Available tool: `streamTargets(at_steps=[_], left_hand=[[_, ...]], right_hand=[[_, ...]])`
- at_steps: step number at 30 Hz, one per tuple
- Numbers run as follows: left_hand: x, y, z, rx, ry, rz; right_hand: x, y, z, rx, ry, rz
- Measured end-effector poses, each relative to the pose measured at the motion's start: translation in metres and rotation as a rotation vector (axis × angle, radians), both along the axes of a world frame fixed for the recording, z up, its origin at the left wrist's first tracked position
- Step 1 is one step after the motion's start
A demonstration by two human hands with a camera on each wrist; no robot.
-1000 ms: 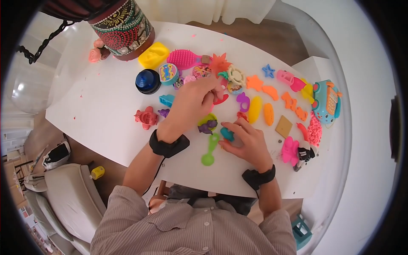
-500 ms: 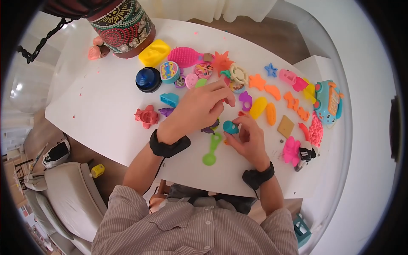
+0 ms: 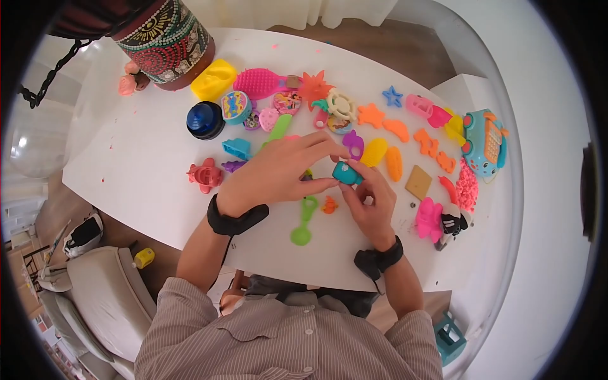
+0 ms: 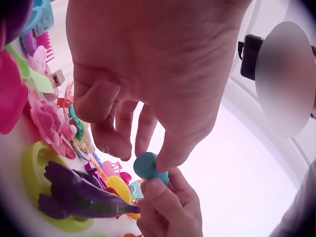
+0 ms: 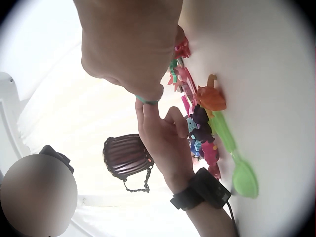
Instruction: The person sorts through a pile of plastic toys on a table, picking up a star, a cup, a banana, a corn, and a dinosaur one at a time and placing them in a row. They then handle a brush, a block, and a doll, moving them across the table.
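Note:
Both hands meet over the table around a small rounded teal toy [image 3: 344, 172] with a pale mark on its face. My right hand [image 3: 375, 201] pinches it from the right, thumb below and fingers above. From the other side, the thumb and index finger of my left hand [image 3: 278, 168] pinch it too. In the left wrist view the teal toy [image 4: 148, 166] shows between the two thumbs. Under the hands lie a green spoon [image 3: 302, 233] and a small orange figure [image 3: 329, 204]. A purple dinosaur figure [image 4: 74, 190] rests on a yellow-green piece beneath my left hand.
Around the hands lie a yellow oval piece [image 3: 374, 152], a pink brush [image 3: 259, 82], a blue-lidded jar [image 3: 205, 120] and a red figure [image 3: 204, 175]. A toy phone [image 3: 485, 144] stands at the right, near pink beads [image 3: 467, 185]. A patterned drum [image 3: 166, 47] stands at the back left.
My right hand has lifted the teal toy up from beside the green spoon. My left hand has come back from the far toys and closed its fingertips on the teal toy.

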State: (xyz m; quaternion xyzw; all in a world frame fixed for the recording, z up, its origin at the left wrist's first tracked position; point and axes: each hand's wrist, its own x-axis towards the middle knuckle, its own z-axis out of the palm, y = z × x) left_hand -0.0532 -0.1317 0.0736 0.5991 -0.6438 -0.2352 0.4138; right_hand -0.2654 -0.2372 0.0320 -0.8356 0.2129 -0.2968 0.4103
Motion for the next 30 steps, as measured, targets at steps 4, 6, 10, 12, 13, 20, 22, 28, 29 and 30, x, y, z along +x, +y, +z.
streamTargets(at_steps=[4, 6, 10, 12, 13, 20, 22, 28, 29, 30], left_hand=[[-0.001, 0.0, 0.004, 0.016, 0.019, 0.017], [0.0, 0.0, 0.004, 0.032, 0.035, 0.012], [0.0, -0.001, 0.004, 0.057, 0.069, 0.006], [-0.001, -0.001, 0.0, 0.045, 0.046, 0.014], [-0.001, -0.001, -0.002, 0.034, 0.022, 0.024], [-0.006, -0.003, 0.003, -0.035, -0.067, -0.001], [-0.007, -0.002, 0.009, 0.019, -0.121, 0.0], [-0.016, -0.001, 0.0, -0.02, -0.204, 0.02], [-0.016, 0.0, 0.0, -0.02, -0.204, 0.02], [-0.016, 0.0, 0.001, -0.005, -0.203, 0.018]], right_hand=[[-0.002, -0.001, 0.0, 0.038, -0.026, 0.023], [-0.005, -0.001, -0.004, 0.086, 0.004, 0.023], [-0.007, 0.001, -0.011, 0.316, -0.193, -0.022], [-0.009, 0.0, -0.013, 0.321, -0.176, -0.013], [-0.009, -0.001, -0.015, 0.256, -0.188, -0.002], [-0.01, -0.004, -0.017, 0.154, -0.213, 0.02], [-0.01, -0.003, -0.015, 0.173, -0.212, 0.014], [-0.01, -0.001, -0.012, 0.241, -0.2, 0.039], [-0.01, -0.001, -0.013, 0.247, -0.185, 0.035], [-0.01, -0.001, -0.011, 0.247, -0.185, 0.035]])
